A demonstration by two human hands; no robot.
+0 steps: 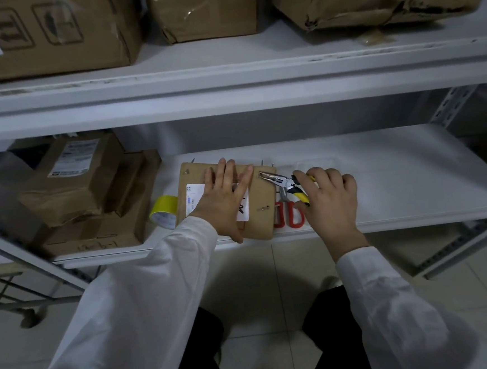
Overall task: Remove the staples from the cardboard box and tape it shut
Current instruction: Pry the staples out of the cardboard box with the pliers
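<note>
On the lower shelf [381, 179], near its front edge and left of the middle, lies the small flat cardboard box [262, 200]. Your left hand [223, 197] is spread flat on top of it, fingers fanned over the white label [194, 201], pinning it down. Your right hand [329, 198] is wrapped around the yellow-and-black handles of the pliers [284, 184], whose tips sit at a staple [262, 174] by the box's far right corner. I judge you are about to pull that staple. Keep the flat hand's weight on the box so it cannot lift with the pull. Bite the staple's crown low, close to the cardboard, squeeze firmly, then draw straight up without twisting, so the board does not tear. Another staple [262, 209] shows lower on the right side, with more along the far edge. Red-handled scissors [288, 215] lie touching the box's right side, and yellow tape [164, 215] waits at its left for the sealing.
</note>
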